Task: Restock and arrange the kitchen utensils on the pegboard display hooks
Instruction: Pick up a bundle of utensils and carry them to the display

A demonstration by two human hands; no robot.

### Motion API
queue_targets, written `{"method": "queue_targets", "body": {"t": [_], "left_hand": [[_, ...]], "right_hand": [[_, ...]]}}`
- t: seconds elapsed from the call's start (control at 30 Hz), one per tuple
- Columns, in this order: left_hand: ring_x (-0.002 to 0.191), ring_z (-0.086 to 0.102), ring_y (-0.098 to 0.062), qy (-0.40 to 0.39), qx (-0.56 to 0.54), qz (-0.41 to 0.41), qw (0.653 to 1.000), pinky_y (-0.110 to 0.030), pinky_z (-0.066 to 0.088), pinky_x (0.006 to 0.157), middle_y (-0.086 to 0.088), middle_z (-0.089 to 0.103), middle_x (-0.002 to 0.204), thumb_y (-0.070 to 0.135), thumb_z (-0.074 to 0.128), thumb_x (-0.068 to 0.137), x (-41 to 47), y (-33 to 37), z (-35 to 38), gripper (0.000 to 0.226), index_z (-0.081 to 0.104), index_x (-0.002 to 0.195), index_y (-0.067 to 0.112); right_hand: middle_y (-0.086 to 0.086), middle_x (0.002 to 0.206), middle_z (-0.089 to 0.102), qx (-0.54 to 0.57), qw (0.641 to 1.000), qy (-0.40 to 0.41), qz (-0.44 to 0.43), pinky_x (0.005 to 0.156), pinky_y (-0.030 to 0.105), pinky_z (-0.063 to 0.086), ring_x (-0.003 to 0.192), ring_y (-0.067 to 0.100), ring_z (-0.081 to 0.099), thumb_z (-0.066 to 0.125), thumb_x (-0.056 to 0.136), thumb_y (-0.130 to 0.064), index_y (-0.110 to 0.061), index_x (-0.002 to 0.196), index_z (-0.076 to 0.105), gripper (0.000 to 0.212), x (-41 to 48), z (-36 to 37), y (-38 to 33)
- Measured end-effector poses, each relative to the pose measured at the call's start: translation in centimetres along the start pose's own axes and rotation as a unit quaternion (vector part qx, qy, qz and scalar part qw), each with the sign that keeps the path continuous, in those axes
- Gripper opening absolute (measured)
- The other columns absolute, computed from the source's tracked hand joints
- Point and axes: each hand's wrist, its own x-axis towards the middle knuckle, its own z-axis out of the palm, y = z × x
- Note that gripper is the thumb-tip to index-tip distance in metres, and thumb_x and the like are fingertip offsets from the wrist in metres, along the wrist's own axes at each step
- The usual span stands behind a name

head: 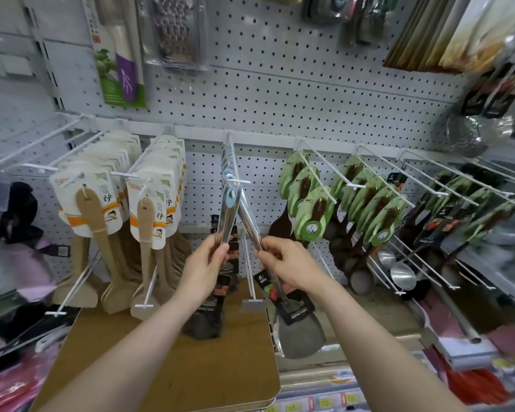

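A white pegboard hook (235,168) in the middle carries several steel utensils with blue tags. My left hand (208,263) grips the handle of the front steel utensil (228,215), which hangs from the hook's tip. My right hand (283,263) grips the handle of a second steel spatula (250,224); its top leans toward the same hook tip and its blade (302,337), with a black label, hangs below my wrist.
Wooden spatulas (92,209) on white cards fill the hooks on the left. Dark ladles with green tags (312,215) hang on the right, steel ladles (402,275) below them. A wooden board (167,367) lies under my arms. A grater (179,34) hangs above.
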Motion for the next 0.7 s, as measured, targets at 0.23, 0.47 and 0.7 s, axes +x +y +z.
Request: {"method": "queue_targets", "body": {"t": [0.23,0.47,0.7], "left_hand": [[0.071,0.060,-0.003,-0.020,0.009,0.021,1.000,-0.021,0.047,0.070,0.006,0.063,0.075,0.029,0.050,0.098,-1.2,0.2,-1.3,0.011,0.060,0.097,0.033],[0.070,0.066,-0.009,-0.042,-0.014,0.009,0.999,-0.029,0.054,0.072,0.003,0.066,0.076,0.028,0.055,0.096,-1.6,0.9,-1.9,0.009,0.064,0.095,0.030],[0.077,0.066,-0.008,-0.030,0.011,-0.007,0.999,-0.035,0.055,0.078,0.005,0.069,0.080,0.029,0.057,0.094,-0.7,0.4,-1.4,0.012,0.066,0.102,0.033]], "right_hand": [[-0.006,0.078,0.070,0.074,0.997,-0.002,-0.025,0.072,0.023,0.050,0.073,0.001,0.063,0.061,0.096,-0.029,-0.028,0.092,0.067,0.007,0.3,2.5,-1.1],[0.000,0.092,0.075,0.152,0.988,0.014,0.003,0.085,0.038,0.053,0.089,0.017,0.070,0.062,0.095,-0.022,-0.020,0.103,0.072,0.013,1.7,5.7,-2.1],[-0.006,0.068,0.066,0.232,0.972,-0.013,0.028,0.076,0.027,0.052,0.069,0.003,0.063,0.056,0.096,-0.004,-0.030,0.085,0.067,0.030,3.0,6.7,-2.6]]}}
